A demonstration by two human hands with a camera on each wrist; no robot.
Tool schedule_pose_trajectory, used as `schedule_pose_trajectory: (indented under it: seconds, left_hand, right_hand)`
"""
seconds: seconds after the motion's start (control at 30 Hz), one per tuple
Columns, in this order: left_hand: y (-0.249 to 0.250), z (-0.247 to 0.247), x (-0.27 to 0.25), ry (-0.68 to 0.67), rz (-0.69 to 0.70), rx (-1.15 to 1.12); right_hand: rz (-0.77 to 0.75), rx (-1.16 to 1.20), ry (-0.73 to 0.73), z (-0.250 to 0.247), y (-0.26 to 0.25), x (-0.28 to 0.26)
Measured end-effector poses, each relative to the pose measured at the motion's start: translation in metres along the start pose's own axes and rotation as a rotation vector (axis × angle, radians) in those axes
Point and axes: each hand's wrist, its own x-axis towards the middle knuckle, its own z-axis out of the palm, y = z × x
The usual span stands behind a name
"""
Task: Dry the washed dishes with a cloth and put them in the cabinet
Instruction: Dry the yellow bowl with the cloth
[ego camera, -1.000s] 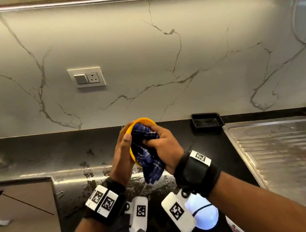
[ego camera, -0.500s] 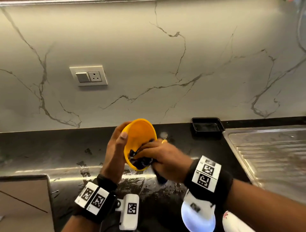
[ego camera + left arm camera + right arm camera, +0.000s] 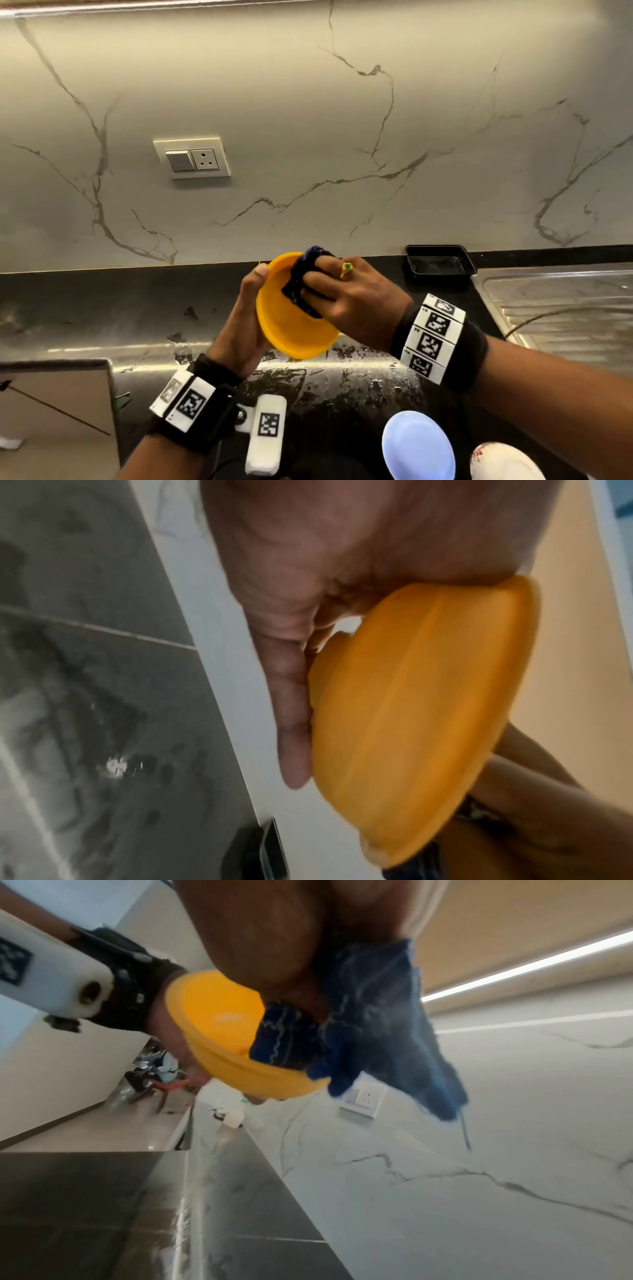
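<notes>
A yellow bowl [image 3: 291, 329] is held tilted on its side above the black counter, its opening turned toward me. My left hand [image 3: 245, 322] grips it from behind, thumb over the rim; the left wrist view shows my fingers flat against the bowl's outside [image 3: 411, 710]. My right hand [image 3: 342, 294] holds a dark blue cloth [image 3: 303, 284] bunched under its fingers and presses it inside the bowl near the upper rim. In the right wrist view the cloth [image 3: 377, 1020] hangs out over the bowl's edge [image 3: 240, 1066].
A black tray [image 3: 440, 263] sits by the marble wall. A steel drainboard [image 3: 565, 308] lies to the right. A pale blue dish [image 3: 418, 448] and a white dish [image 3: 503, 462] stand near the front edge. The counter [image 3: 342, 383] below the bowl is wet. A wall socket [image 3: 193, 159] is above.
The bowl has tipped so its opening faces me more. My right hand has turned palm down and carried the cloth from the bowl's bottom up to the upper rim.
</notes>
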Motion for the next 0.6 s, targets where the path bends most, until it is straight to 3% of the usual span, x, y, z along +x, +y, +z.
schedule_pose_trajectory:
  seconds: [0.1, 0.23, 0.43, 0.6]
  left_hand:
    - [-0.001, -0.005, -0.001, -0.041, -0.093, -0.096]
    - [-0.002, -0.006, -0.001, -0.008, -0.080, -0.053]
    - [0.000, -0.015, -0.004, 0.145, 0.068, -0.029]
    - [-0.002, -0.008, -0.005, 0.342, 0.229, -0.072]
  right_hand:
    - [-0.045, 0.003, 0.128, -0.007, 0.016, 0.000]
    - [-0.029, 0.086, 0.047, 0.002, 0.021, 0.007]
    - [0.278, 0.462, 0.015, 0.009, 0.011, -0.004]
    - [0.522, 0.789, -0.110, 0.000, -0.020, -0.010]
